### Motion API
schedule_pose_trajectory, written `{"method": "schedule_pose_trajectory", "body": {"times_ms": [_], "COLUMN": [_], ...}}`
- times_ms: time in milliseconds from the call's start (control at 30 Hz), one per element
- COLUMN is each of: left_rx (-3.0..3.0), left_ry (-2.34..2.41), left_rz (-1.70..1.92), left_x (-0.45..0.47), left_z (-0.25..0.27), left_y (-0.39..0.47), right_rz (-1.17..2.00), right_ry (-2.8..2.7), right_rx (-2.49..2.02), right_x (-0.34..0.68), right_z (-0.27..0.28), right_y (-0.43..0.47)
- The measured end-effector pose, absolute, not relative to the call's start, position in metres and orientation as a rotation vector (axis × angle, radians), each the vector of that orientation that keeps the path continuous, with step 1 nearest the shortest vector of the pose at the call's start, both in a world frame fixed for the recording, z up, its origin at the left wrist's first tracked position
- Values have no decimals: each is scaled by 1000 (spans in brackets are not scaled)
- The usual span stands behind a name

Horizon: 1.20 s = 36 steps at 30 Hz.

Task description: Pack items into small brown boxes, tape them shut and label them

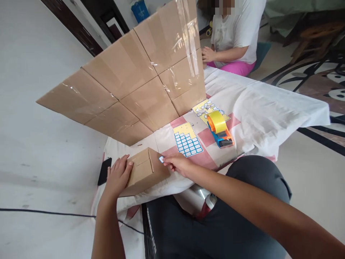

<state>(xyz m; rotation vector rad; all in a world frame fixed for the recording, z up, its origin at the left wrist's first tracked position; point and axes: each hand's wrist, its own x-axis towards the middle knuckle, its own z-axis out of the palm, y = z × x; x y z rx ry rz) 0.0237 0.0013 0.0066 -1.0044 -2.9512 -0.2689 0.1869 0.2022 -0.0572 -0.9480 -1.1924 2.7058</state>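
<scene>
A small closed cardboard box (pixel 142 169) lies at the near edge of the table. My left hand (pixel 118 174) rests on its left end, fingers spread over the top and side. Between the thumb and finger of my right hand (pixel 175 163) is a small white sticker with a blue border (pixel 161 159), held at the right end of the box. Whether the sticker touches the cardboard I cannot tell. Just beyond my right hand lies a sticker sheet (pixel 188 139), its blue-edged labels partly gone and yellow backing showing. A tape dispenser (pixel 219 128) with yellow tape sits to its right.
A tall wall of taped cardboard boxes (pixel 142 79) stands across the table. Another yellow sheet (pixel 206 108) with loose labels lies behind the dispenser. A black flat object (pixel 104 171) is at the left edge. A person in a white shirt (pixel 237 34) sits opposite.
</scene>
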Motion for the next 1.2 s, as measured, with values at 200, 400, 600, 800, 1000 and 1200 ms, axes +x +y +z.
{"method": "schedule_pose_trajectory", "body": {"times_ms": [200, 400, 600, 800, 1000, 1200], "left_rx": [-958, -386, -100, -91, -35, -24], "left_ry": [-3000, -2449, -2597, -2523, -2507, -2482], "left_rz": [-420, -1182, -1835, -1937, -1938, -1933], "left_x": [19, 20, 21, 21, 21, 20], "left_z": [7, 12, -17, -22, -21, -23], "left_y": [1, -35, -61, -57, -55, -53], "right_rz": [2764, 2710, 2630, 2653, 2678, 2611], "right_ry": [-1177, -1193, -1177, -1182, -1104, -1054], "right_rx": [-922, -956, -1031, -1062, -1095, -1130], "right_x": [183, 180, 181, 176, 175, 174], "right_z": [-56, -56, -62, -66, -63, -58], "right_y": [200, 194, 189, 186, 187, 184]}}
